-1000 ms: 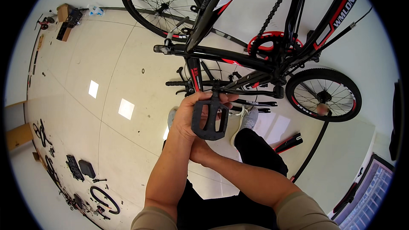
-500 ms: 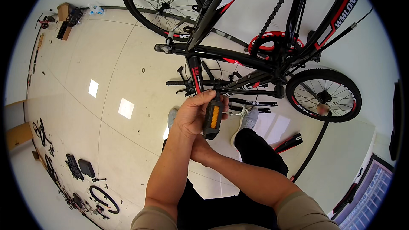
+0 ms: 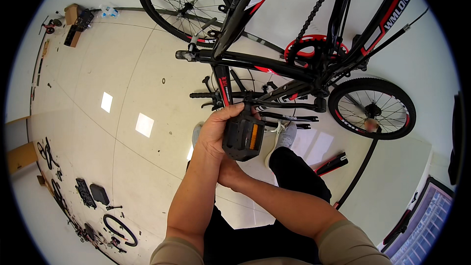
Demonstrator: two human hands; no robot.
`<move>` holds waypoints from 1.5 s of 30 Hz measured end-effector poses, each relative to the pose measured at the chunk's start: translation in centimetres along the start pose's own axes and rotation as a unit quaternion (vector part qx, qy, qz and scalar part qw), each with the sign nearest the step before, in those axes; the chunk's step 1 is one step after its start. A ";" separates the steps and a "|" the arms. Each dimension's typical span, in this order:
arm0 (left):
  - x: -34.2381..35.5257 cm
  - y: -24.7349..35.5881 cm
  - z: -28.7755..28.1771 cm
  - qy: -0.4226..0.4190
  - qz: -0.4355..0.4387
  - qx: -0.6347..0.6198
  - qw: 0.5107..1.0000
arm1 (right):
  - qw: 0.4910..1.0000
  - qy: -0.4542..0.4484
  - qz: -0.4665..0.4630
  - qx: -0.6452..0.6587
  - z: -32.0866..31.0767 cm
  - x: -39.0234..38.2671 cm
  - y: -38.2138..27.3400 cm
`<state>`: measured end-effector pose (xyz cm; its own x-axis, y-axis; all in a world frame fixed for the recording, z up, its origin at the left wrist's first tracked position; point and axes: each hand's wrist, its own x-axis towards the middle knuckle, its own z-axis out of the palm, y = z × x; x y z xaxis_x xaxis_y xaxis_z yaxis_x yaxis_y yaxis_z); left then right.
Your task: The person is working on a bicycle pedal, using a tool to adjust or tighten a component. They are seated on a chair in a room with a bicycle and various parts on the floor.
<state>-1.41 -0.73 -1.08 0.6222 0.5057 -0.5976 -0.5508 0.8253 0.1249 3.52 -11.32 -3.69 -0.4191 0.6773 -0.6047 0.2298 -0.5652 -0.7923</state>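
Note:
A black bicycle pedal (image 3: 240,140) with an orange reflector is in front of me, its broad face turned up. My left hand (image 3: 214,126) grips its far end, thumb on top and fingertips showing past the far right side. Behind my left wrist and the pedal, my right hand (image 3: 229,172) is mostly hidden; its fingers do not show. Just beyond the pedal is a black bicycle frame (image 3: 265,64) with red and white markings. Its chain (image 3: 318,7) and red-and-black chainring (image 3: 306,49) show at upper right. Whether the pedal is joined to anything is hidden.
One wheel (image 3: 184,7) leans at the back, another wheel (image 3: 373,109) lies at right. Handlebars (image 3: 201,95) and a black fork (image 3: 289,118) show beneath the frame. Loose parts, including a black curved piece (image 3: 120,229), lie at lower left. A whitish surface (image 3: 392,172) stands at right.
The pedal has turned in my left hand, from a narrow edge with the reflector facing me to its broad face. The view shifted slightly; my arms stay nearly in place.

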 end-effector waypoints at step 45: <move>0.9 0.9 -0.5 -0.039 0.009 0.064 0.997 | 0.982 0.072 0.050 0.167 0.7 -0.1 0.6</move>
<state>-1.59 0.33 -1.89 0.6576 0.5344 -0.5310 -0.4899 0.8388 0.2376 3.05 -12.02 -4.07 -0.2752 0.6559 -0.7029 -0.0480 -0.7396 -0.6714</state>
